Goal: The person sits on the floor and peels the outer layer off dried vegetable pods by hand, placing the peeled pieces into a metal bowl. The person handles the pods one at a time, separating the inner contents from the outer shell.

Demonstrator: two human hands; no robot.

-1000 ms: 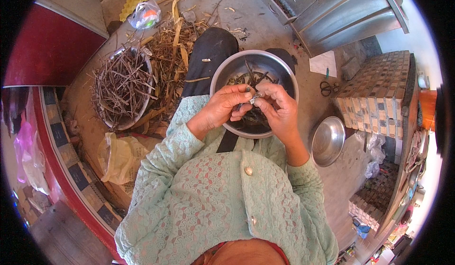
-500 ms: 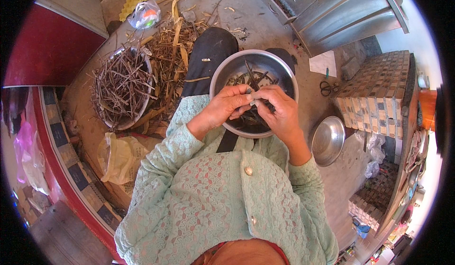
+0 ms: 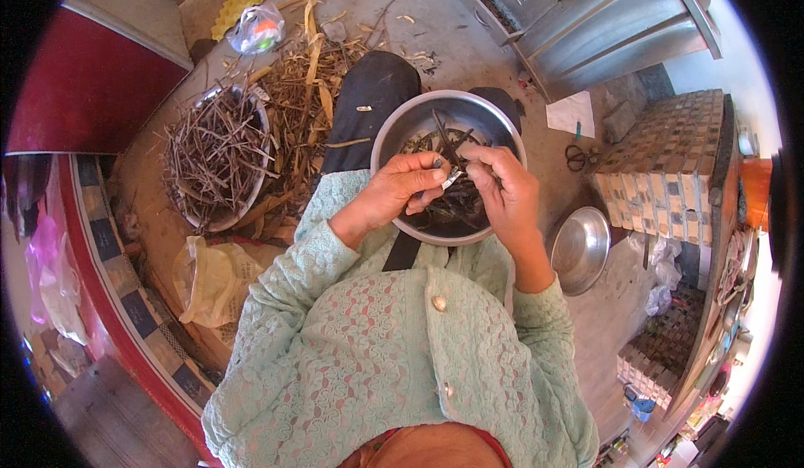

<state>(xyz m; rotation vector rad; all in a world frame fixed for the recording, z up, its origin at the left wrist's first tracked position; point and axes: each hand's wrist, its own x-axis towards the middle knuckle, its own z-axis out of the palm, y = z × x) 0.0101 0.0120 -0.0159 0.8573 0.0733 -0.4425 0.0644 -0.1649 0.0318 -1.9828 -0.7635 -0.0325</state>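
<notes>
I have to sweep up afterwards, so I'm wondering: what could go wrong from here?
The bowl sits in the lap and neither hand visibly grips its rim, so a shift of the legs might tip it. The small pale piece in the left hand is held by the fingertips and could slip. Bits may also stray: a pale scrap already lies on the left trouser leg.

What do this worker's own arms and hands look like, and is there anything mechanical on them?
Nothing mechanical shows. Pale mint-green, openwork lace-patterned fabric sleeves cover the arms, ending short of the wrists. The bare, five-fingered left hand and bare right hand wear no gloves; no cables are visible.
</notes>
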